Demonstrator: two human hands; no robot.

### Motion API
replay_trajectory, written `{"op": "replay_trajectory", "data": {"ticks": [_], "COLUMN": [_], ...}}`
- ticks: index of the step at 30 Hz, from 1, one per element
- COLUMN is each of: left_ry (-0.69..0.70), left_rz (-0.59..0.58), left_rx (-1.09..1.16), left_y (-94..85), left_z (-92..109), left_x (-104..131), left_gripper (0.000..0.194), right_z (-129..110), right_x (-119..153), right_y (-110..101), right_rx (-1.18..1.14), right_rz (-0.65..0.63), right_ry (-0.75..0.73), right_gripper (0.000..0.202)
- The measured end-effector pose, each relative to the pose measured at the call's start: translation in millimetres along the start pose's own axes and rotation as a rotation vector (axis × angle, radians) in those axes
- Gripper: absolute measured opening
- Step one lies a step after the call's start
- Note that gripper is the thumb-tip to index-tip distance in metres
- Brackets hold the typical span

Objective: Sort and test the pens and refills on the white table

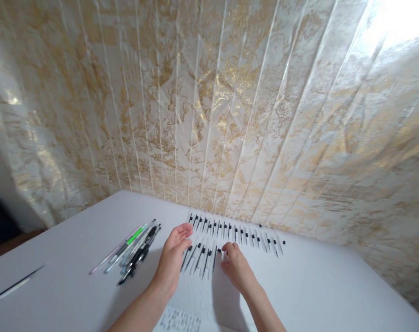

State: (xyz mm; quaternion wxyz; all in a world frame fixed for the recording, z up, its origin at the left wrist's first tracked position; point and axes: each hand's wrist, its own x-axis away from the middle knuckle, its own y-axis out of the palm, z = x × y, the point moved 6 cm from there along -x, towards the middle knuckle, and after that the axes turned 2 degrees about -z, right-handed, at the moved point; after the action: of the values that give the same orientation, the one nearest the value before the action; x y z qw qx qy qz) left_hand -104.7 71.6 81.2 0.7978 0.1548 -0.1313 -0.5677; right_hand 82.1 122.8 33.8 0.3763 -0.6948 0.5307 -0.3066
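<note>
My left hand (pixel 173 256) hovers at the left end of a short front row of pen parts, its fingers and thumb apart and nothing in it. Thin black refills (pixel 197 258) lie beside clear barrels (pixel 205 272), with small black caps (pixel 203 250) near their upper ends. At the right end of this row, my right hand (pixel 237 266) is curled, with a gap between thumb and forefinger. Its forefinger tip is right by a black cap (pixel 219 251); whether they touch is hard to see. Behind both hands runs a longer row of similar pen parts (pixel 225 229).
A loose pile of pens (pixel 138 249), one bright green, lies left of my left hand. A dark thin stick and a pale one (pixel 14 288) are at the far left. Printed paper (pixel 180 320) lies at the front of the white table (pixel 316 295). A gold-patterned curtain (pixel 209 106) hangs behind.
</note>
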Motion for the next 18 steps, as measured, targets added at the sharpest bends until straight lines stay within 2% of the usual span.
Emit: {"op": "replay_trajectory", "data": {"ticks": [6,10,18], "left_ry": [-0.011,-0.010,-0.011], "left_rz": [0.004,-0.005,0.009], "left_rx": [0.015,0.022,0.023], "left_y": [1.9,2.5,1.4], "left_z": [4,5,4], "left_x": [3,3,2], "left_gripper": [0.037,0.038,0.037], "right_z": [4,5,5], "right_x": [-10,-15,-8], "right_y": [-1,0,1], "right_rx": [-0.143,-0.242,-0.361], "right_rz": [0.040,0.026,-0.003], "right_ry": [0.002,0.022,0.017], "right_gripper": [0.043,0.041,0.040]}}
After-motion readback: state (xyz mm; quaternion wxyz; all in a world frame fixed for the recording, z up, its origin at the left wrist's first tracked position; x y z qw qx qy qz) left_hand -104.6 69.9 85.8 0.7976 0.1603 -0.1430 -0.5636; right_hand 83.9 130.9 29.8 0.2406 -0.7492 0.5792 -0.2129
